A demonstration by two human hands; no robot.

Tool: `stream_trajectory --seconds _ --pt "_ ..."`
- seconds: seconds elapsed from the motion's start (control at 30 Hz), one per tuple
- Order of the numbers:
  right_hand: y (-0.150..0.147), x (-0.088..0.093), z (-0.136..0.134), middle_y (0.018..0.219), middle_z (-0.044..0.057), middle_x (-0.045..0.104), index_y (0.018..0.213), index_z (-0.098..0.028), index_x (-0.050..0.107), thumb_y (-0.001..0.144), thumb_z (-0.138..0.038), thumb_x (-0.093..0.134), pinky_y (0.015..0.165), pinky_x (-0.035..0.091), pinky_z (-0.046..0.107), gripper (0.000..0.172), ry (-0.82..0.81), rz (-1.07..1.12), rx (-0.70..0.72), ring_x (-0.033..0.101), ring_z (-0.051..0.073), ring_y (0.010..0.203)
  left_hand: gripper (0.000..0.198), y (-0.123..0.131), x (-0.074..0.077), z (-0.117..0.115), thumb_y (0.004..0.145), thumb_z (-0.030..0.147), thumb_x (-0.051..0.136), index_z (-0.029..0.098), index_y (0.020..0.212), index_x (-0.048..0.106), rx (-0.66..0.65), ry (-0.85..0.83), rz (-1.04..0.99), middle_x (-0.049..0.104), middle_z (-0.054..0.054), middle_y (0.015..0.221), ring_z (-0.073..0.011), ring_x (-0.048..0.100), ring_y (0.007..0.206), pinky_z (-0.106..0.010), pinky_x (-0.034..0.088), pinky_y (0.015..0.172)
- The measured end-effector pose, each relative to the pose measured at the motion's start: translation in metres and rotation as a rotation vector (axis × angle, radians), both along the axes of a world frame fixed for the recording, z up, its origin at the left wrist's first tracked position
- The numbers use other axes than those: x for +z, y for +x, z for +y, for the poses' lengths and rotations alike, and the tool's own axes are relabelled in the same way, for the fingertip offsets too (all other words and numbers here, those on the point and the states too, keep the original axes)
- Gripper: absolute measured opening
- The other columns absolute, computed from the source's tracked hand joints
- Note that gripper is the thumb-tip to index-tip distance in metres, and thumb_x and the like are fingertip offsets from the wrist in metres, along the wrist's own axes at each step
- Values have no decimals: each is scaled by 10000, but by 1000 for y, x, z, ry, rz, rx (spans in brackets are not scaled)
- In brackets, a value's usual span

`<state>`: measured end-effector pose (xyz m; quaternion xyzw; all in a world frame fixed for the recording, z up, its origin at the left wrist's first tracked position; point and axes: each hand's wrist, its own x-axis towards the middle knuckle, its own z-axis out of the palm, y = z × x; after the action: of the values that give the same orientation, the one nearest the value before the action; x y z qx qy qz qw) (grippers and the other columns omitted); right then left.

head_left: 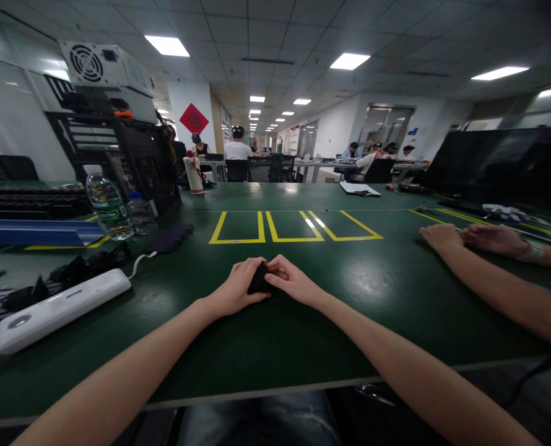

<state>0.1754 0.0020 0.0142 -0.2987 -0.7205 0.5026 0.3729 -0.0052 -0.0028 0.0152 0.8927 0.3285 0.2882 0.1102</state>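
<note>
Between my two hands, low over the green table, is a small black object; its kind cannot be made out. My left hand wraps it from the left, with the thumb along its near side. From the right, my right hand grips it, fingers bent over the top and thumb pressed on its side. Both hands hide much of the object. Beyond them, yellow tape outlines mark the tabletop.
Left stand a white power strip, black cables, a water bottle and an open computer case. A co-worker's hands rest at the right, near a dark monitor. Papers lie farther back.
</note>
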Motion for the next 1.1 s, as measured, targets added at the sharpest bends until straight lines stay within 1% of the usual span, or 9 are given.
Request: stream_trajectory --seconds 0.23,0.33,0.43,0.5,0.7,0.9,1.0,1.1 --pt "0 3 -2 985 39 491 981 -184 437 746 -311 521 866 397 379 280 -23 -58 -34 492 162 964 582 0 3 -2 712 313 582 231 1194 266 -2 -17 8 424 -64 1147 -218 403 1075 -416 271 941" --pt "1 5 -5 982 32 484 956 -185 441 736 -292 537 853 410 379 263 -23 -48 8 498 162 953 577 0 4 -2 712 299 582 237 1192 268 -8 -13 8 429 -62 1140 -221 407 1072 -420 271 936" --pt "2 6 -6 985 19 471 950 -198 427 700 -264 582 844 421 358 301 -19 -8 60 499 152 951 571 0 3 -2 708 288 585 238 1186 276 -6 -2 10 432 -62 1138 -225 407 1071 -419 274 929" --pt "2 5 -6 976 13 472 950 -203 419 686 -261 598 849 417 349 325 -13 10 71 498 145 948 573 1 3 -1 702 289 590 234 1182 281 4 6 8 434 -63 1133 -228 406 1070 -418 278 925" --pt "2 2 -3 920 12 499 931 -197 434 757 -323 504 830 421 353 226 32 -3 14 509 142 910 583 1 2 -1 703 298 590 237 1189 275 -3 8 20 430 -60 1134 -224 400 1075 -410 282 930" --pt "1 1 -1 993 36 490 990 -192 428 746 -311 522 864 404 372 287 10 -64 -59 492 159 965 600 0 6 0 705 316 589 240 1200 260 -4 -20 36 420 -65 1154 -233 399 1078 -428 289 928" --pt "1 1 -1 977 38 495 961 -176 438 747 -307 522 854 410 377 265 -10 -62 -50 502 160 946 589 0 8 -1 708 321 587 244 1197 268 -4 -47 47 415 -67 1164 -237 401 1077 -436 290 927" --pt "2 4 -3 946 18 495 917 -180 440 726 -281 553 846 421 365 244 -2 -31 0 509 153 933 582 0 7 -2 708 306 588 246 1194 272 -4 -44 35 420 -67 1153 -237 403 1076 -437 292 924"
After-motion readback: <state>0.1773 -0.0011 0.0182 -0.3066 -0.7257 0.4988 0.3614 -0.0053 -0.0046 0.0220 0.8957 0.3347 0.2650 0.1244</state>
